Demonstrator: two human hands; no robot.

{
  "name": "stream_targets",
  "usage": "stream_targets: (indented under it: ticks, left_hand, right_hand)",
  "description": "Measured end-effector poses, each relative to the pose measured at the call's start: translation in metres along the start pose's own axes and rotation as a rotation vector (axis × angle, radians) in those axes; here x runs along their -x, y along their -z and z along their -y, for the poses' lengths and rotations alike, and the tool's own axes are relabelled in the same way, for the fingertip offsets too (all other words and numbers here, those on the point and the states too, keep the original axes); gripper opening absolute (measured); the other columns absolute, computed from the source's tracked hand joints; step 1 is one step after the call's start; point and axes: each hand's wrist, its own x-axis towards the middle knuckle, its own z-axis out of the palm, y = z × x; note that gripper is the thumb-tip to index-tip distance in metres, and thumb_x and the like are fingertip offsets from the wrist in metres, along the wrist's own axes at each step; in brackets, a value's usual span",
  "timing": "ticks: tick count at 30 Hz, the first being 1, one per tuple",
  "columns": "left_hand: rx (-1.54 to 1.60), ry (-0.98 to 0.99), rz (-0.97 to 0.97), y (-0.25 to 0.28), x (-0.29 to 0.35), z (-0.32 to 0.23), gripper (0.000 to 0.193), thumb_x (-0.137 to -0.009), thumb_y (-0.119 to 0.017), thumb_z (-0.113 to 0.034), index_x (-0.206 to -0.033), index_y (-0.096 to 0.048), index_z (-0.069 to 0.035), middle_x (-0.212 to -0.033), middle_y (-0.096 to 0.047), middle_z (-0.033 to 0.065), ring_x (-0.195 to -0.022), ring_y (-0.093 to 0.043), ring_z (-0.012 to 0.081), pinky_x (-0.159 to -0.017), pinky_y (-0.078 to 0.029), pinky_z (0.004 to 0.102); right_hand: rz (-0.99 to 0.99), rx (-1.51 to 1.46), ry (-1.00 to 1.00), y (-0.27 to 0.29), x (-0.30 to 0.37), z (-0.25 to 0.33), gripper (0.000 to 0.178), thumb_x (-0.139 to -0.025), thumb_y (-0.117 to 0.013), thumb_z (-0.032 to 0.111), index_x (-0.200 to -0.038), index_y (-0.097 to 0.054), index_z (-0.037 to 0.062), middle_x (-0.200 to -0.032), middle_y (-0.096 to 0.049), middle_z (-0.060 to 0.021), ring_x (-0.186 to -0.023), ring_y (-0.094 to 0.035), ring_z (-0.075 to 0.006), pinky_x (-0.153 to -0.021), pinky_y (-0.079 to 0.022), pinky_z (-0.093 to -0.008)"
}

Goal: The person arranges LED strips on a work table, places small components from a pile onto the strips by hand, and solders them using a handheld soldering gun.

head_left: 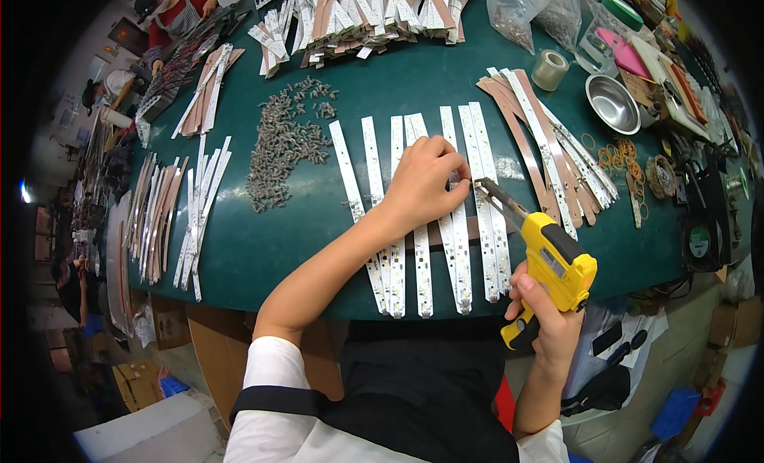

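Note:
A row of white LED strips (pixel 423 284) lies side by side on the green table, across a dark bar (pixel 475 228). My left hand (pixel 430 179) is over the middle of the row, thumb and fingers pinched together; anything between them is too small to make out. In my right hand (pixel 549 316) is a yellow and black soldering gun (pixel 557 264), gripped by its handle. Its metal tip (pixel 495 194) points up and left, over the right-hand strips and close to my left fingertips.
Loose small grey parts (pixel 282 144) are heaped left of the row. Bundled strips lie at left (pixel 203 208), right (pixel 549 144) and far back (pixel 366 17). A tape roll (pixel 549 70), metal bowl (pixel 613 105) and rubber bands (pixel 619 155) sit at right. People (pixel 179 13) work beyond the table's left.

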Motion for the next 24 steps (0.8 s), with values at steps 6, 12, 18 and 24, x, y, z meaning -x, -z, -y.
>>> stream_targets:
  ticks: [6,12,18,24]
  left_hand:
    - [0.006,-0.003,-0.008,0.0007,0.0008,0.0005,0.008,-0.072,-0.068,-0.013,-0.079,-0.068,-0.008,-0.087,-0.055,0.0066,-0.086,-0.051,0.0247,-0.078,-0.041,0.036]
    - [0.005,-0.006,-0.013,0.0003,0.0008,0.0007,0.008,-0.072,-0.068,-0.013,-0.079,-0.068,-0.008,-0.087,-0.055,0.0065,-0.085,-0.051,0.0247,-0.077,-0.041,0.0359]
    - [0.011,-0.009,-0.019,-0.0009,0.0005,0.0013,0.008,-0.072,-0.068,-0.013,-0.078,-0.068,-0.008,-0.086,-0.055,0.0065,-0.085,-0.051,0.0248,-0.077,-0.041,0.0361]
    - [0.021,-0.009,-0.023,-0.0001,0.0013,0.0021,0.008,-0.071,-0.068,-0.013,-0.078,-0.068,-0.009,-0.086,-0.055,0.0064,-0.085,-0.051,0.0248,-0.076,-0.041,0.036]
  right_hand:
    - [0.001,0.059,-0.052,-0.0005,0.0008,0.0029,0.032,-0.079,-0.069,0.004,-0.108,-0.059,-0.005,-0.081,-0.062,-0.0086,-0.055,-0.055,-0.0107,-0.047,-0.047,-0.0223]
    - [-0.049,-0.005,0.031,-0.0051,0.0039,0.0022,0.033,-0.078,-0.069,0.004,-0.108,-0.059,-0.0046,-0.081,-0.061,-0.0086,-0.053,-0.054,-0.0105,-0.047,-0.046,-0.022]
    - [-0.011,0.0,-0.003,-0.001,0.0002,0.0016,0.035,-0.078,-0.069,0.002,-0.11,-0.058,-0.0048,-0.081,-0.061,-0.0088,-0.054,-0.055,-0.0107,-0.047,-0.046,-0.0221]
    - [0.0,0.011,-0.016,0.0013,0.0016,0.0021,0.036,-0.079,-0.068,0.002,-0.112,-0.057,-0.0042,-0.081,-0.061,-0.0093,-0.058,-0.056,-0.0109,-0.047,-0.047,-0.0221]
